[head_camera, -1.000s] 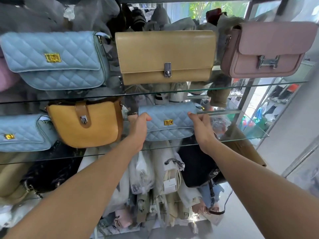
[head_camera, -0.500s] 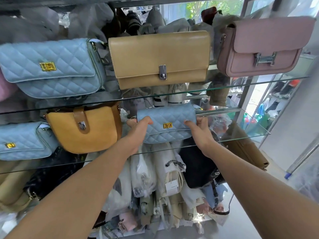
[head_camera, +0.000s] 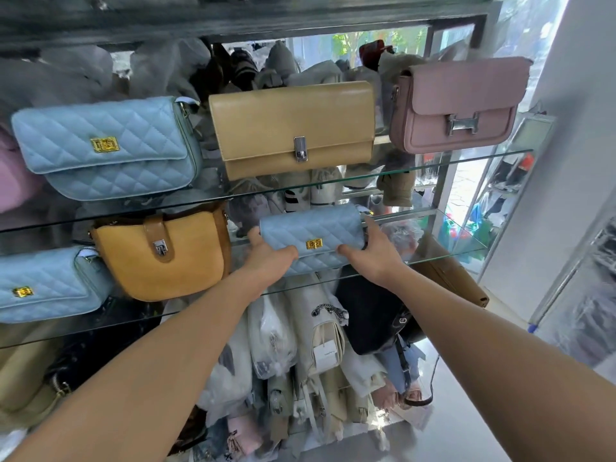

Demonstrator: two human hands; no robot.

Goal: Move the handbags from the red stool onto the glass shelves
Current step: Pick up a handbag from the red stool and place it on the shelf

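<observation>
A small light-blue quilted handbag [head_camera: 313,231] with a gold clasp sits on the lower glass shelf [head_camera: 443,255]. My left hand [head_camera: 271,258] grips its left end, thumb across the front. My right hand [head_camera: 373,253] grips its right end. To its left on the same shelf stand a mustard bag [head_camera: 160,258] and another blue quilted bag [head_camera: 46,285]. On the upper glass shelf [head_camera: 466,160] rest a large blue quilted bag [head_camera: 103,148], a tan clutch [head_camera: 293,128] and a pink bag [head_camera: 456,105]. The red stool is out of view.
Below the shelves hang several wrapped bags, a cream bag [head_camera: 323,331] with a tag and a black bag [head_camera: 370,315]. A brown bag [head_camera: 450,275] lies under the lower shelf's right end. A white wall [head_camera: 573,161] stands on the right.
The view has tilted down and the shelves sit lower in frame. Both hands have shifted their grip on the small blue bag, thumbs now on its front.
</observation>
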